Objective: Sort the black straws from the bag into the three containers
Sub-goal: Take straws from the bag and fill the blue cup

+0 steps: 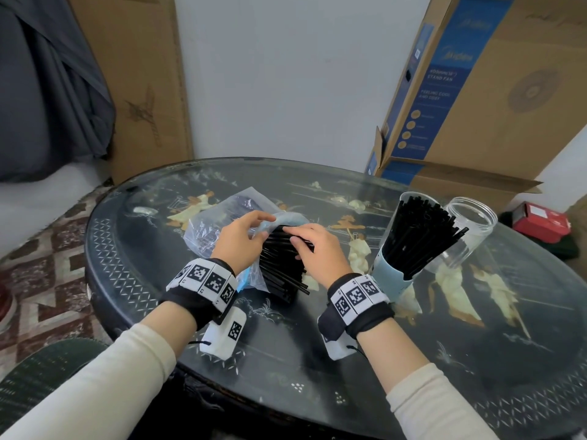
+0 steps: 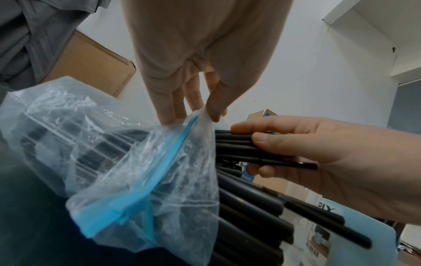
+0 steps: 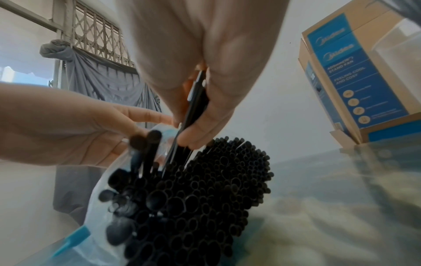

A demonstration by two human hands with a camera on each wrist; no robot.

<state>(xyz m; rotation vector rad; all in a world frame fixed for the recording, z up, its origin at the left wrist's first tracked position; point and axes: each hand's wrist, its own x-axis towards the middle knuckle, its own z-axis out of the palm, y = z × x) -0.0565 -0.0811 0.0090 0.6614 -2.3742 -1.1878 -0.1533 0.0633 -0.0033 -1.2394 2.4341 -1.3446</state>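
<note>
My left hand (image 1: 239,237) pinches the mouth of the clear zip bag (image 1: 212,224) between thumb and fingertips (image 2: 169,115), gripping the plastic just beside its blue closure strip (image 2: 159,168). The bag lies on its side on the glass-topped surface (image 1: 444,360), mouth toward me. A thick bundle of black straws (image 1: 281,268) sticks out of that mouth; the wrist views show open ends of differing widths (image 3: 200,194).

My right hand (image 1: 317,252) rests on top of the bundle, fingers curled down over it. In the right wrist view thumb and fingers (image 3: 205,126) close round a few thin straws (image 3: 193,100) at the top of the pile. These remain among the bundle.

To my right stand 2 containers, touching or nearly so. The nearer one, a clear container with a pale blue label (image 1: 389,265), holds a full sheaf of black straws (image 1: 419,230) that leans and fans outward. The clear jar (image 1: 467,230) behind it holds no straws that I can see. A third container is not in view.

Cardboard boxes (image 1: 476,90) stand beyond the surface, 1 printed as a stand fan.
</note>
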